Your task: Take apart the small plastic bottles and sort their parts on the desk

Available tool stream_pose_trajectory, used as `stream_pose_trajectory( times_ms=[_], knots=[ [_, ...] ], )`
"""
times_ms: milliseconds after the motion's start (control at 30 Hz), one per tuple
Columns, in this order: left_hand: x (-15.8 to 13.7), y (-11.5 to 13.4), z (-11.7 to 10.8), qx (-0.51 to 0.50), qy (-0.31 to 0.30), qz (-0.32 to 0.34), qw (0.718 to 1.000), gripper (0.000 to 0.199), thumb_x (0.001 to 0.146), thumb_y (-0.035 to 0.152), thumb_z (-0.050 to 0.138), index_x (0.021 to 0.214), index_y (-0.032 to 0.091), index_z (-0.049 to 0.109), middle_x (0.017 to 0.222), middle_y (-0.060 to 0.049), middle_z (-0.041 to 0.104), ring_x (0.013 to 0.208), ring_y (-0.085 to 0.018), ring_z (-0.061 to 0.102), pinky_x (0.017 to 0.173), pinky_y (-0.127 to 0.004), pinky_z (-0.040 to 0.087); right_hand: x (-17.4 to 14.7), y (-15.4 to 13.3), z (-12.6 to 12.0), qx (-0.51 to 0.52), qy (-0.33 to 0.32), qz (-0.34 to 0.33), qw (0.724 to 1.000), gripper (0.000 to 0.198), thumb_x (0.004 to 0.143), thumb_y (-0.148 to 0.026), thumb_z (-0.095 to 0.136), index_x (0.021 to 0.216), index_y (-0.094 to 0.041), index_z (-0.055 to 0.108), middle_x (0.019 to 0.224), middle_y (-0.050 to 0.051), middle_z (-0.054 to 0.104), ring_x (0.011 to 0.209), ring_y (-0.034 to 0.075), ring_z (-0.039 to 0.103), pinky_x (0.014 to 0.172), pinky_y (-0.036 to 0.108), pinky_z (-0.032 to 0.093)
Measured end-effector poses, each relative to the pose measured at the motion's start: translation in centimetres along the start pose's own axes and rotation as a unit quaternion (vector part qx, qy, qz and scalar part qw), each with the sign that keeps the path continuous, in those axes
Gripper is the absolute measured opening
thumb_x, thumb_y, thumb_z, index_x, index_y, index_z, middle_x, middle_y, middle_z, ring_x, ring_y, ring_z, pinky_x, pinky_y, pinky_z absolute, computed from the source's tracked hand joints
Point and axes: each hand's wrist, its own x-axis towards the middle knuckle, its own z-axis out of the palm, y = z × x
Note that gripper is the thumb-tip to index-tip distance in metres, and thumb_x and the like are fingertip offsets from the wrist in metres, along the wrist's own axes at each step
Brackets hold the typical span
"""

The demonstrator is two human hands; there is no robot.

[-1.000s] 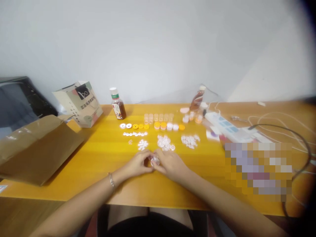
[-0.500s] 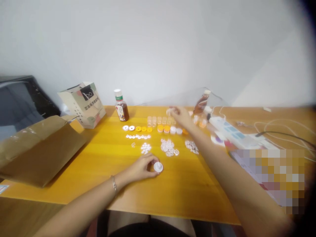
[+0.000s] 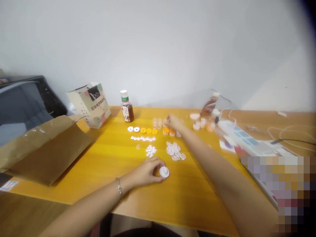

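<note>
Near the front of the table, my left hand pinches a white round plastic piece with a raised centre, its thumb and fingers at the rim. My right hand reaches far across to the row of clear little cups. Its fingers are closed at one of the cups; blur and the hand itself hide what they hold. Between the hands lie white openwork discs, small white pieces, a row of small white parts, yellow rings and orange-topped round parts.
A cardboard box and a paper bag stand at the left. One dark bottle is at the back, another bottle leans at the right. A white power strip and cables cover the right side.
My right hand has moved left and a little nearer, along the clear cups. My left hand still holds the white round piece. The whole view has shifted slightly.
</note>
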Motion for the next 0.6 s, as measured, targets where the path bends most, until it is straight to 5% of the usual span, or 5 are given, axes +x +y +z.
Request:
stream_pose_trajectory(
  times_ms=[367,600],
  knots=[
    [0.0,0.2,-0.1,-0.010,-0.001,-0.002,1.000,0.027,0.071,0.027,0.064,0.095,0.018,0.055,0.092,-0.004,0.058,0.082,-0.015,0.052,0.074,-0.026,0.041,-1.0,-0.9,0.7,-0.012,-0.002,-0.008,1.000,0.033,0.071,-0.022,0.062,0.100,-0.012,0.052,0.088,0.012,0.064,0.074,0.020,0.059,0.058,0.024,0.037],
    [0.0,0.0,-0.1,-0.004,-0.006,-0.007,1.000,0.030,0.070,0.028,0.066,0.097,0.019,0.056,0.093,-0.003,0.057,0.083,-0.016,0.051,0.074,-0.027,0.040,-2.9,-1.1,-1.1,0.005,0.050,-0.040,0.998,0.030,0.077,-0.030,0.057,0.101,-0.013,0.050,0.093,0.012,0.062,0.081,0.021,0.057,0.063,0.027,0.039]
  ],
)
